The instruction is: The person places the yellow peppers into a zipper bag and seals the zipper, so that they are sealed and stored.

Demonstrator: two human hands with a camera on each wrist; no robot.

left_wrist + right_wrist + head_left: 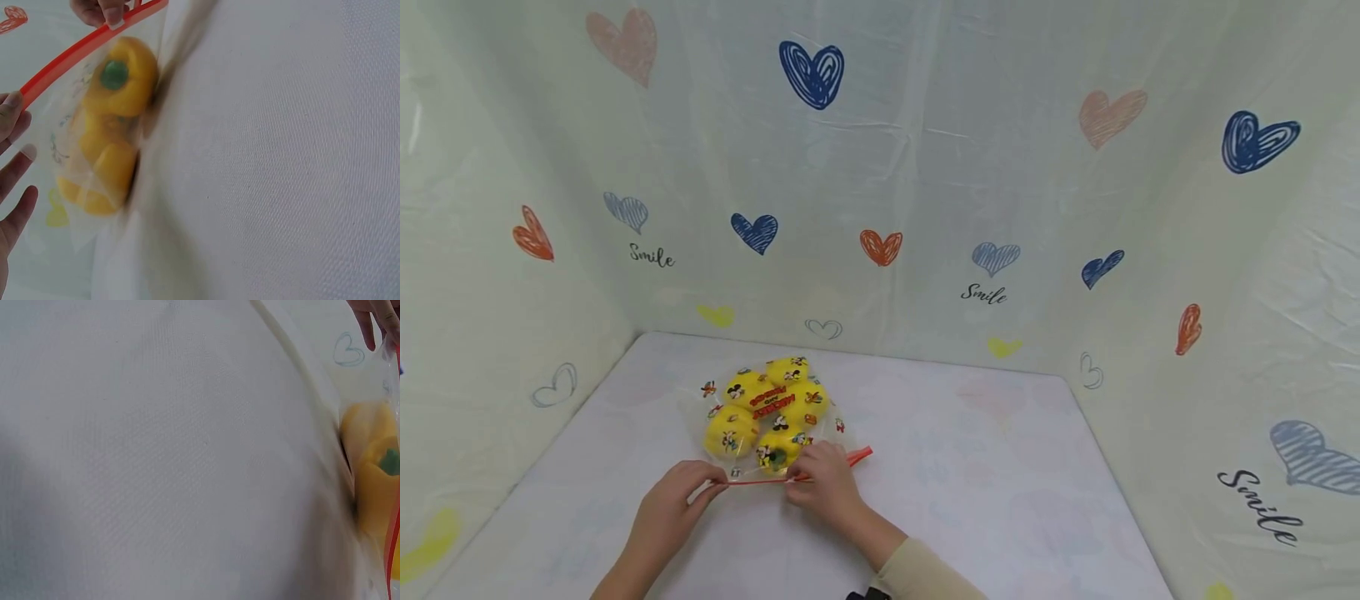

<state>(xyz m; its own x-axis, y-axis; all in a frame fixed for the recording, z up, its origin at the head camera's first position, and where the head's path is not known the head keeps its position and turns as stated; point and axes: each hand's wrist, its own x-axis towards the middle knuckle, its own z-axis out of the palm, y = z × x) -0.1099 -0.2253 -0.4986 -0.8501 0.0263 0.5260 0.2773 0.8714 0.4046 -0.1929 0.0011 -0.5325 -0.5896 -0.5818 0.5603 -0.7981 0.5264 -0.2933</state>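
Note:
A clear printed zip bag with a red strip along its mouth lies on the table. Inside sit several yellow bell peppers; green stem ends show on a pepper in the left wrist view. My left hand pinches the left end of the red strip between thumb and fingers. Farther along the same strip, my right hand pinches it near the bag's right side, with a red end sticking out beyond the hand. The strip looks taut between both hands.
A white cloth covers the table. Behind and on both sides hang pale curtains printed with hearts and the word Smile. The table's far edge meets the back curtain just beyond the bag.

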